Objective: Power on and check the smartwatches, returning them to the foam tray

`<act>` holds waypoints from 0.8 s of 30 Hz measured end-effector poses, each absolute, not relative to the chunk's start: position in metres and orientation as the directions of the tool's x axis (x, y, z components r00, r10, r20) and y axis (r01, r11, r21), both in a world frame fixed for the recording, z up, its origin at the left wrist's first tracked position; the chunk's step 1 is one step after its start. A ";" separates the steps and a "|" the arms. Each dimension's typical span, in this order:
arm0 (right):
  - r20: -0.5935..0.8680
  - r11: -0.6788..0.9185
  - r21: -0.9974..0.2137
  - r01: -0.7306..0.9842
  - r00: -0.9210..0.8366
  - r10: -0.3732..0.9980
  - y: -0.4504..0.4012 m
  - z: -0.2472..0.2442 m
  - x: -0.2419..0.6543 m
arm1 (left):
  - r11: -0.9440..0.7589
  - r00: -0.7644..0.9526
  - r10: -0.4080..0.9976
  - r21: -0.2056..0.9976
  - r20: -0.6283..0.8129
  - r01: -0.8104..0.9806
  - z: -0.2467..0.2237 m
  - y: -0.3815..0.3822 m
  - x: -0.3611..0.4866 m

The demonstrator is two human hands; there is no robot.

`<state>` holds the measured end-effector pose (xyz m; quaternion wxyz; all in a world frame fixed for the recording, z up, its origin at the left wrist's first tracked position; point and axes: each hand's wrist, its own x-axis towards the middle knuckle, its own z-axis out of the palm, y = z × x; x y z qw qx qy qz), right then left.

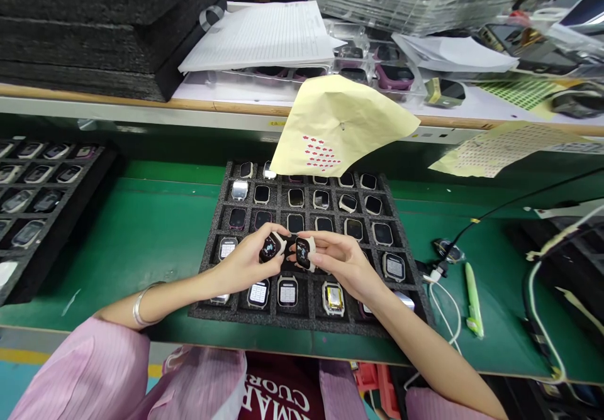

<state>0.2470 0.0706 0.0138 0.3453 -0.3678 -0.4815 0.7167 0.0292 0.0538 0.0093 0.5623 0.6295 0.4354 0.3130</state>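
My left hand [257,253] grips a smartwatch case [270,247] with a lit dark screen, tilted to one side. Close beside it, my right hand [343,258] pinches a second watch case [303,251], pale at the edge and also lit. Both are held just above a black foam tray [302,324] divided into square compartments. Watch cases sit in most visible compartments, some with dark screens, such as this one [296,198], and some showing white pages, like another [287,291]. One case [333,298] lies with its yellow and silver inside showing. My hands and forearms hide part of the tray.
Another watch tray [51,219] stands at the left. A green pen-like tool [473,300] and a white cable [443,310] lie to the right. Yellow paper [349,115] hangs from the shelf edge over the tray's back row. Black foam blocks [94,30] and papers [268,36] fill the shelf.
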 end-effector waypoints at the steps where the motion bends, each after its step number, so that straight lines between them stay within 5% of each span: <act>1: -0.194 -0.293 -0.947 -0.134 -0.488 0.851 0.070 0.014 0.247 | 0.008 0.421 0.902 0.982 -0.089 0.191 0.009 0.054 0.029; 13: -0.216 -0.350 -0.921 -0.174 -0.518 0.828 0.069 0.016 0.245 | 0.022 0.414 0.905 0.984 -0.096 0.179 0.010 0.053 0.028; 24: -0.255 -0.474 -0.826 -0.305 -0.548 0.797 0.072 0.015 0.244 | 0.457 0.484 0.819 0.860 -0.309 -0.226 0.014 0.058 0.017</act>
